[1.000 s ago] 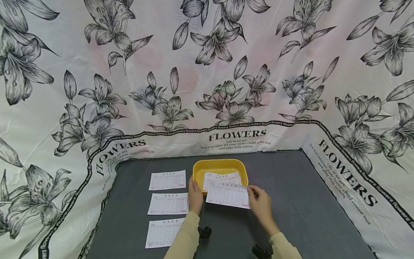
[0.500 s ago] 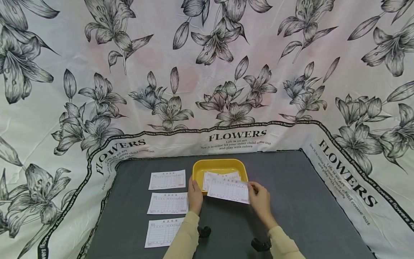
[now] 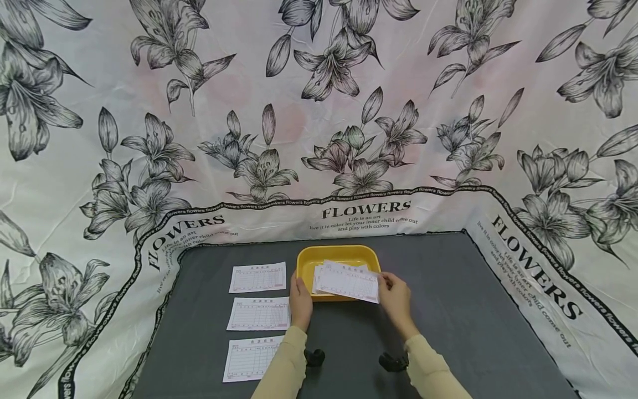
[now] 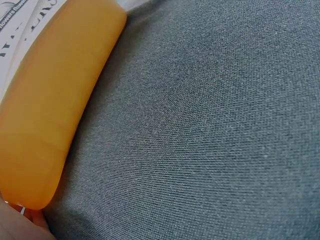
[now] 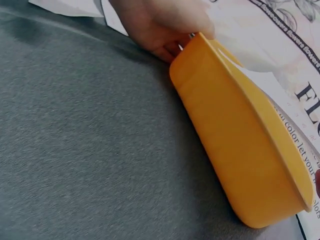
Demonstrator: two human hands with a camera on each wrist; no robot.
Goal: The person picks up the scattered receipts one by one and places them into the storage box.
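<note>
A yellow tray (image 3: 336,254) stands at the middle of the grey table and holds several printed paper slips. My right hand (image 3: 384,284) pinches one slip (image 3: 349,281) by its right edge and holds it low over the tray, on top of the others. My left hand (image 3: 299,285) grips the tray's front left corner. The right wrist view shows the tray's outer wall (image 5: 240,145) with the left hand (image 5: 160,25) curled over that corner. In the left wrist view only the tray wall (image 4: 55,115) and the grey cloth (image 4: 210,130) appear.
Three more slips lie in a column left of the tray: a far one (image 3: 257,277), a middle one (image 3: 259,313) and a near one (image 3: 251,357). A flower-printed cloth (image 3: 319,111) hangs behind and around the table. Black wrist mounts (image 3: 315,357) sit near my sleeves.
My right hand has carried the slip away from me, from the table in front of the tray to over the tray's pile. The left hand has stayed at the tray's corner.
</note>
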